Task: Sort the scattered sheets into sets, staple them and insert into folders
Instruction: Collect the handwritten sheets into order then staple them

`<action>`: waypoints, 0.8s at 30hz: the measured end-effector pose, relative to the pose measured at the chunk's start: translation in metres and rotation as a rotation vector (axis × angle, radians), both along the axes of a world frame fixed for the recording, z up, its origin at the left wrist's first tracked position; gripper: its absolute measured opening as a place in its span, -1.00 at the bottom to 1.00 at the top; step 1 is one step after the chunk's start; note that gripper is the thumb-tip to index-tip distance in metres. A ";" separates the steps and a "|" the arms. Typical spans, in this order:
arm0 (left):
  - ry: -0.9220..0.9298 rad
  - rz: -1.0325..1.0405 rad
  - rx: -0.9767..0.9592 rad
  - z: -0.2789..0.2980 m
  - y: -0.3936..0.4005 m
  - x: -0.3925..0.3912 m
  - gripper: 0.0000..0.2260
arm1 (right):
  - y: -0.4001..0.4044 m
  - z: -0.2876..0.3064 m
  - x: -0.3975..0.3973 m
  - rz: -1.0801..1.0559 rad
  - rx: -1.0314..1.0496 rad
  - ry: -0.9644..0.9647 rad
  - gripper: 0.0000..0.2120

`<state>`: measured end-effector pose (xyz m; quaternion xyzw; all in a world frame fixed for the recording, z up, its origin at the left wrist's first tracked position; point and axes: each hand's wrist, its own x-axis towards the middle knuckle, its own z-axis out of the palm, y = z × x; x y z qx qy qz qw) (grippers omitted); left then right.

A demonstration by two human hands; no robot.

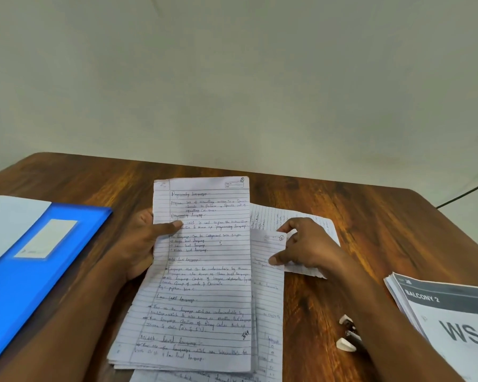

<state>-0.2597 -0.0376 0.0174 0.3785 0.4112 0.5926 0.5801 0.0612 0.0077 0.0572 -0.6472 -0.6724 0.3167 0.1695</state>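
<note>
We note the left hand point(138, 244) grasping the collated set point(202, 271) upright for checking; the right hand point(301, 246) pinches sheet six point(268, 271) beside it.

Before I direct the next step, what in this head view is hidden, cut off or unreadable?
- Stapler: mostly hidden by the right forearm.
- Blue folder: cut off at the left edge; label blurred.
- Sheet under the right hand: mostly covered by the stack in the left hand.
- Printed stack: cut off at the right edge.

Wooden table point(370, 216), black cable point(465, 193)
</note>
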 end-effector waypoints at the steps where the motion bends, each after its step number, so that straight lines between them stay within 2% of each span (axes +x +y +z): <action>1: -0.005 -0.006 0.006 -0.001 0.000 -0.002 -0.42 | 0.001 0.000 0.002 -0.010 0.014 -0.003 -0.45; 3: -0.032 -0.030 0.003 -0.001 -0.001 -0.005 -0.21 | 0.003 0.001 0.006 -0.002 0.053 -0.033 -0.48; 4: -0.044 -0.040 0.004 -0.001 -0.001 -0.006 -0.22 | 0.003 0.001 0.007 0.019 0.053 -0.014 -0.50; 7: -0.095 -0.045 -0.011 0.001 -0.001 -0.004 -0.62 | -0.001 0.006 0.007 0.183 -0.068 0.226 -0.61; 9: -0.109 -0.012 -0.016 0.003 -0.003 -0.002 -0.66 | -0.005 0.009 0.003 0.243 -0.020 0.254 -0.69; 10: -0.105 -0.012 -0.013 0.004 -0.003 -0.002 -0.65 | -0.004 0.008 0.001 0.222 0.062 0.191 -0.67; 12: -0.107 -0.016 -0.001 0.005 -0.004 -0.006 -0.60 | -0.003 0.007 0.001 0.162 0.205 -0.059 -0.49; 14: -0.117 -0.009 0.007 0.003 -0.004 -0.011 -0.51 | -0.007 0.007 0.002 0.180 0.207 -0.289 -0.34; 17: -0.104 -0.006 0.011 0.002 -0.003 -0.012 -0.55 | -0.013 0.008 -0.002 0.225 0.151 -0.519 -0.24; 20: -0.095 0.001 0.015 0.001 -0.002 -0.011 -0.56 | -0.019 0.013 -0.008 0.178 0.172 -0.700 -0.25; 24: -0.088 0.012 0.033 0.000 0.001 -0.013 -0.54 | -0.027 0.022 -0.007 0.101 0.198 -0.813 -0.47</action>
